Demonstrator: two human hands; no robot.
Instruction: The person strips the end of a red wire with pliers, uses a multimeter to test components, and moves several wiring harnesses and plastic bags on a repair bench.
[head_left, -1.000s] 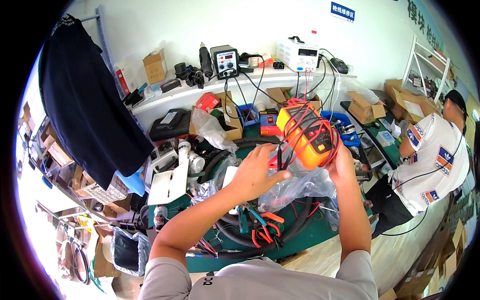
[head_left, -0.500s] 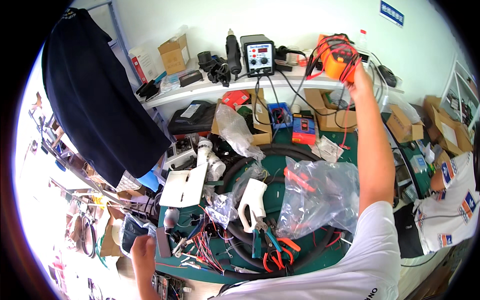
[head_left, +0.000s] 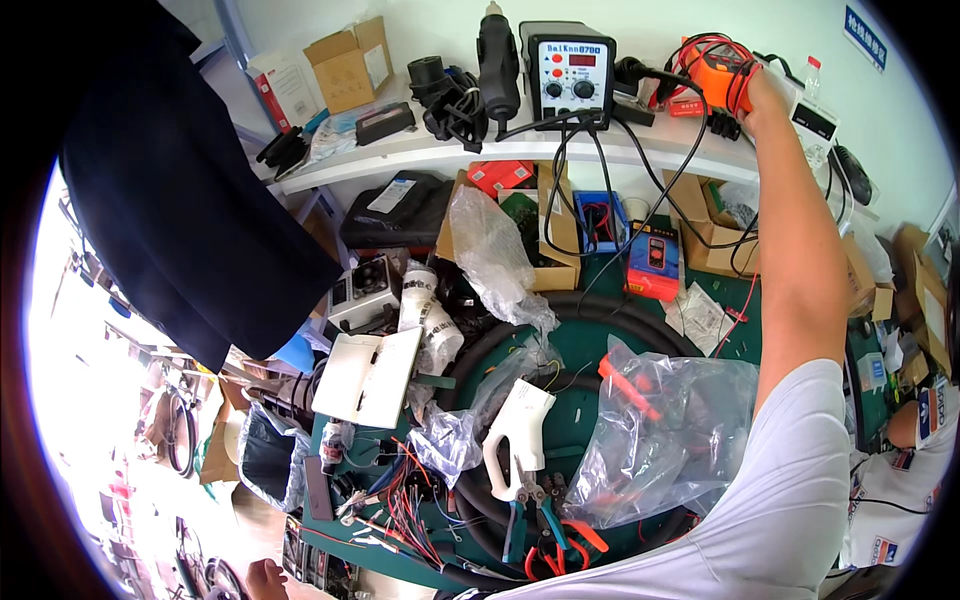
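My right arm reaches up to the white shelf (head_left: 640, 143). There, my right hand (head_left: 766, 98) is closed on an orange multimeter (head_left: 722, 78), around which red and black test leads are looped. One red lead hangs down to the bench. The meter is beside a soldering station (head_left: 569, 75) with a small display; whether it touches the shelf I cannot tell. Low at the left, off the bench, my left hand (head_left: 267, 578) is partly cut off by the picture's lower edge. Nothing shows in it, and its fingers are too small and partly hidden to read.
On the green bench lie a coiled black hose (head_left: 590, 305), a clear plastic bag (head_left: 670, 430), a white pistol-shaped handle (head_left: 520, 425), pliers (head_left: 540, 520), loose wires (head_left: 415, 505) and an open notebook (head_left: 368, 375). Dark clothing (head_left: 190, 200) hangs left. Another person's sleeve (head_left: 935, 415) shows right.
The multimeter in my right hand has come down to the shelf, right of the soldering station. My left hand has dropped toward the lower edge. The view has shifted closer to the shelf.
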